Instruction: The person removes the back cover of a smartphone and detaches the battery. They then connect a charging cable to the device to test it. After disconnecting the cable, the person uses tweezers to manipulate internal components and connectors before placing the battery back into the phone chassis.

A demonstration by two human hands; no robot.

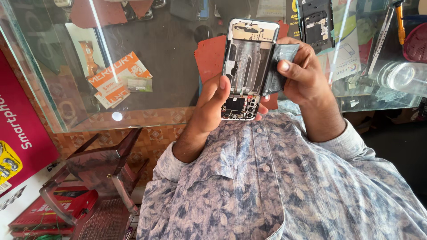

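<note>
My left hand (212,104) holds an opened smartphone (247,62) upright in front of my chest, its back cover off and the circuit board and empty battery bay showing. My thumb rests on its left edge. My right hand (304,75) grips a flat dark battery (282,64) by the phone's right edge; the battery is bent and partly lifted out of the bay, with my thumb pressed on it.
A glass counter (53,89) lies beyond the hands, with orange and white packets (118,78) under the glass, a red mat (211,53), another opened phone (316,24) and a screwdriver (400,22) at the right. A red plastic chair (89,178) stands at the lower left.
</note>
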